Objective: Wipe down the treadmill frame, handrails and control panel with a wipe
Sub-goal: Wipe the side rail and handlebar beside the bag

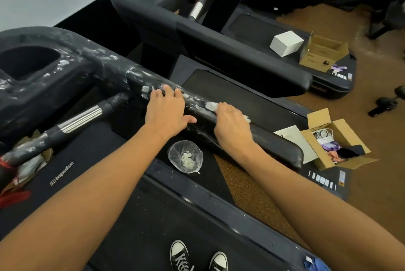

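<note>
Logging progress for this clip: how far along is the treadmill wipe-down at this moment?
Early to midway. Looks done: the handrail's near end by the right forearm is free of white residue. In hand: the right hand presses a wipe onto the smeared middle, while the left hand rests on the rail. Left: white smears on the upper frame and the inner grip bar. The control panel is out of view.

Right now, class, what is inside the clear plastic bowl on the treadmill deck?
The clear plastic bowl holds a small clump of white scraps. What the scraps are cannot be told.
</note>
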Tool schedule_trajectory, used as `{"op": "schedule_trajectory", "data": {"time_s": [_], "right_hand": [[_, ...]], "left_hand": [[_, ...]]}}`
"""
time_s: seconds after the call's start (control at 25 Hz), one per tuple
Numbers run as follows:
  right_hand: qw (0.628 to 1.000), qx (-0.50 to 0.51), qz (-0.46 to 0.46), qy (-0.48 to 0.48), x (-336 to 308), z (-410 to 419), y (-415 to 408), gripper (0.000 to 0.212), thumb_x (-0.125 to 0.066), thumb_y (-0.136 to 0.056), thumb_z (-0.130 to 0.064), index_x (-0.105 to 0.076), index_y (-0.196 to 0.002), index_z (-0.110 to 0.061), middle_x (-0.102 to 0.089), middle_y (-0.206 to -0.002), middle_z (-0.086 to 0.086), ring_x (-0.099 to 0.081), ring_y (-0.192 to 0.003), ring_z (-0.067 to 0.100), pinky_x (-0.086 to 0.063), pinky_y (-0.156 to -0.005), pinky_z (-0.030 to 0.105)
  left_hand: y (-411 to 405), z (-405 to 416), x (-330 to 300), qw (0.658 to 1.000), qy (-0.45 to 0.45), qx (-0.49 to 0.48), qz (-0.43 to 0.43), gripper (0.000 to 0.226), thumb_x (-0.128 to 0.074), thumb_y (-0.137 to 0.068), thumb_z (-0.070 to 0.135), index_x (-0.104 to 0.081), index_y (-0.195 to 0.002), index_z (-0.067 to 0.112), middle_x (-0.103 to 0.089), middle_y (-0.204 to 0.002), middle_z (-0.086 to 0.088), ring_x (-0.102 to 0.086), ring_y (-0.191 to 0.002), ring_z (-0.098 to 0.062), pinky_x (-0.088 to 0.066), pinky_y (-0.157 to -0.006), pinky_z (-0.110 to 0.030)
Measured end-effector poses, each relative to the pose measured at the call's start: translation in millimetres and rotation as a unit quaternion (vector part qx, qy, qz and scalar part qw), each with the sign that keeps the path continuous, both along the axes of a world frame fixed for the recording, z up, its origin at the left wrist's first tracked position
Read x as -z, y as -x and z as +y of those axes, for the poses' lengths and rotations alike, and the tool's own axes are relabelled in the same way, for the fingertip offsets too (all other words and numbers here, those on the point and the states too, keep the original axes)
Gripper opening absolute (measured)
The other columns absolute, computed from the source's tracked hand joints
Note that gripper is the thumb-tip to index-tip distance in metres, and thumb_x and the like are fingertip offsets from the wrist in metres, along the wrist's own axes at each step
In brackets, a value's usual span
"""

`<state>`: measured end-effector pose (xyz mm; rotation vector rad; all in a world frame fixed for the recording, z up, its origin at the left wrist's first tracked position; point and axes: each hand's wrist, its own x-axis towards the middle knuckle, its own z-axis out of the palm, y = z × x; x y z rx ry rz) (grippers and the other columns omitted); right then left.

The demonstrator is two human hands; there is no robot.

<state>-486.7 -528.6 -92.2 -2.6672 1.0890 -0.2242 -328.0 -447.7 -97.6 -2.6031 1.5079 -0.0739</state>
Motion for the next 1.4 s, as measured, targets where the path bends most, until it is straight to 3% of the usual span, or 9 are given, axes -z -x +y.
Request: {"op": "schedule_trajectory", "data": {"time_s": [0.08,0.24,0.44,0.64,0.84,0.96,1.16,1.28,1.4], "right_hand": [[0.997,-0.068,-0.002,0.019,3.5,4.2,-52.3,0.018,-0.057,-0.085,-0.001,-0.054,-0.103,-0.001,-0.059,-0.102,0.014,-0.056,-0.094,0.03,-0.041,-0.076,0.036],[0.989,-0.148,-0.005,0.024,15.3,-5.0,-85.6,0.027,-0.05,-0.092,-0.003,-0.051,-0.119,0.0,-0.055,-0.118,0.014,-0.052,-0.108,0.032,-0.043,-0.094,0.042],[0.965,-0.261,0.025,0.016,22.0,-29.9,11.8,0.068,-0.048,-0.093,0.006,-0.024,-0.155,-0.006,-0.018,-0.163,0.009,-0.01,-0.152,0.021,0.0,-0.121,0.022],[0.943,-0.322,0.086,-0.016,3.2,-60.7,134.3,0.09,-0.057,-0.081,0.017,-0.023,-0.155,-0.021,-0.008,-0.163,-0.006,-0.003,-0.15,0.004,0.002,-0.12,0.019],[0.918,-0.354,0.174,-0.052,-9.5,-71.7,195.7,0.074,-0.003,-0.081,-0.025,0.006,-0.155,-0.032,0.019,-0.161,-0.016,0.019,-0.147,0.002,0.003,-0.123,0.033],[0.935,-0.332,0.12,-0.042,2.2,-65.1,174.9,0.07,-0.007,-0.087,-0.025,-0.005,-0.156,-0.026,0.005,-0.164,-0.011,0.011,-0.15,0.006,-0.001,-0.123,0.031],[0.952,-0.299,0.071,0.0,21.1,-50.8,129.8,0.089,-0.064,-0.082,0.011,-0.021,-0.155,-0.014,-0.015,-0.163,0.007,0.0,-0.151,0.014,0.002,-0.121,0.028],[0.941,-0.331,0.07,0.01,18.9,-60.0,138.8,0.088,-0.067,-0.082,0.007,-0.025,-0.155,-0.017,-0.017,-0.164,0.002,-0.01,-0.152,0.014,-0.014,-0.121,0.034],[0.91,-0.41,0.057,-0.016,6.1,-80.9,160.3,0.053,-0.046,-0.099,-0.016,-0.038,-0.151,-0.022,-0.025,-0.162,-0.004,-0.022,-0.149,0.018,-0.022,-0.118,0.035]], "left_hand": [[-15.7,2.6,-2.6,0.999,0.038,0.003,0.027,0.085,-0.06,-0.081,0.07,-0.05,-0.137,0.007,-0.053,-0.139,-0.016,-0.048,-0.131,-0.034,-0.031,-0.113,-0.054],[-51.0,11.0,-3.2,0.996,0.019,-0.057,0.069,0.098,-0.074,-0.082,0.049,-0.025,-0.154,0.005,-0.023,-0.159,-0.024,-0.022,-0.147,-0.043,-0.02,-0.119,-0.056],[-54.1,4.7,-4.1,0.993,-0.008,-0.079,0.092,0.091,-0.074,-0.085,0.042,-0.028,-0.151,0.0,-0.027,-0.155,-0.028,-0.035,-0.139,-0.045,-0.027,-0.116,-0.056],[-38.5,1.0,-11.6,0.983,-0.009,-0.123,0.139,0.089,-0.072,-0.084,0.031,-0.024,-0.152,0.0,-0.017,-0.159,-0.026,-0.019,-0.147,-0.041,-0.021,-0.118,-0.06],[-20.5,-3.6,-13.7,0.973,0.01,-0.133,0.187,0.082,-0.063,-0.082,0.019,-0.025,-0.152,0.0,-0.02,-0.156,-0.025,-0.025,-0.142,-0.041,-0.031,-0.115,-0.053],[-22.3,-0.5,-18.6,0.976,0.0,-0.125,0.178,0.073,-0.06,-0.081,0.016,-0.033,-0.148,0.002,-0.034,-0.144,-0.021,-0.04,-0.129,-0.039,-0.036,-0.11,-0.054],[-25.8,4.4,-18.7,0.982,-0.022,-0.114,0.148,0.079,-0.06,-0.084,0.012,-0.025,-0.155,0.008,-0.025,-0.157,-0.019,-0.034,-0.14,-0.036,-0.024,-0.117,-0.059],[-27.7,10.1,-19.3,0.983,-0.03,-0.104,0.146,0.082,-0.06,-0.086,0.013,-0.018,-0.157,0.009,-0.012,-0.163,-0.018,-0.021,-0.149,-0.035,-0.016,-0.119,-0.063],[-28.4,13.6,-19.5,0.983,-0.035,-0.1,0.152,0.084,-0.06,-0.089,0.016,-0.013,-0.158,0.009,-0.005,-0.165,-0.018,-0.012,-0.152,-0.036,-0.013,-0.12,-0.062]]}}
